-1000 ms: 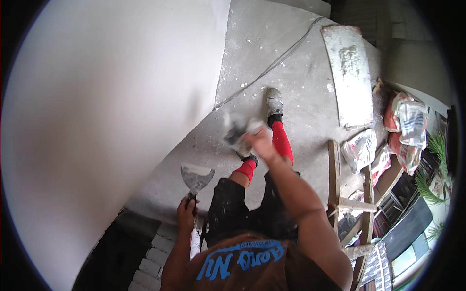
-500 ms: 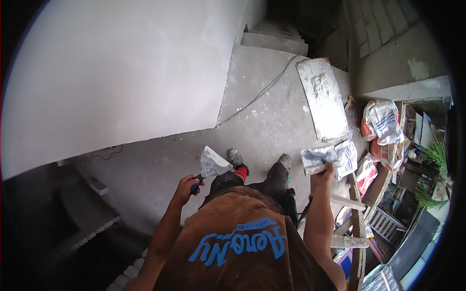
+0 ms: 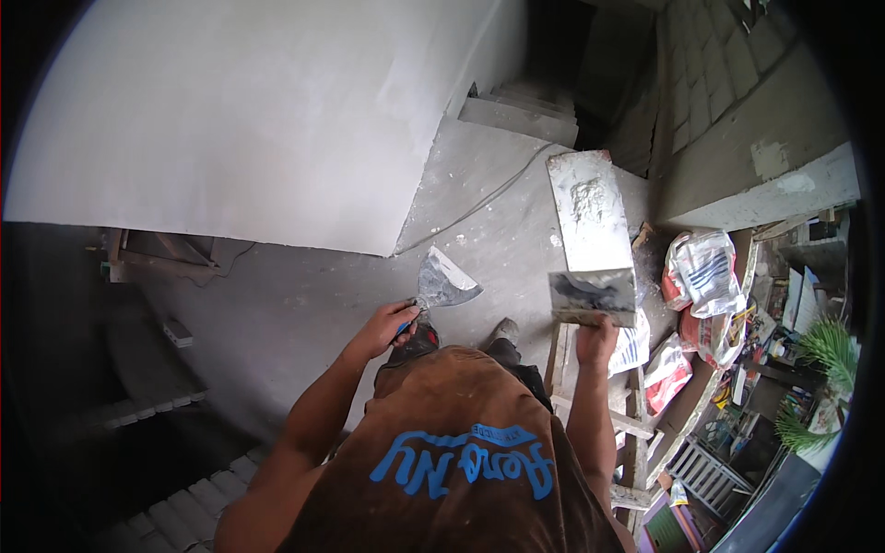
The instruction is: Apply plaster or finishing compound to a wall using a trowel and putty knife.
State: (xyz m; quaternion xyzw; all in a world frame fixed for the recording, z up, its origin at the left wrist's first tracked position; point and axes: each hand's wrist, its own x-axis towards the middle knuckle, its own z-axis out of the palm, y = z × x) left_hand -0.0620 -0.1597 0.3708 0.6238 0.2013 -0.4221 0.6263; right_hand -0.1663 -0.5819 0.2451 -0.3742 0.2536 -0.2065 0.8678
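Note:
My left hand [image 3: 385, 332] is closed round the blue and black handle of a wide putty knife [image 3: 446, 280]. Its flared blade points forward above the floor and carries pale smears. In my right hand [image 3: 597, 339] is a flat rectangular plastering trowel [image 3: 567, 293], gripped at its near edge. A dark grey patch shows on its upper face; its handle is hidden. Beyond the trowel, a long whitish board [image 3: 581, 175] lies on the floor with a rough heap of wet grey plaster [image 3: 590, 198] on it. The trowel overlaps the board's near end in view.
A smooth pale wall [image 3: 258, 120] fills the upper left. Concrete steps [image 3: 516, 120] stand at the far end, and a cable [image 3: 489, 198] crosses the floor. On the right are filled sacks [image 3: 705, 272], a wooden ladder-like frame [image 3: 636, 424] and a green plant [image 3: 825, 346].
Both hands have moved forward, with the putty knife and the trowel still held. The trowel now appears in front of the board's near end. The whole view has shifted somewhat.

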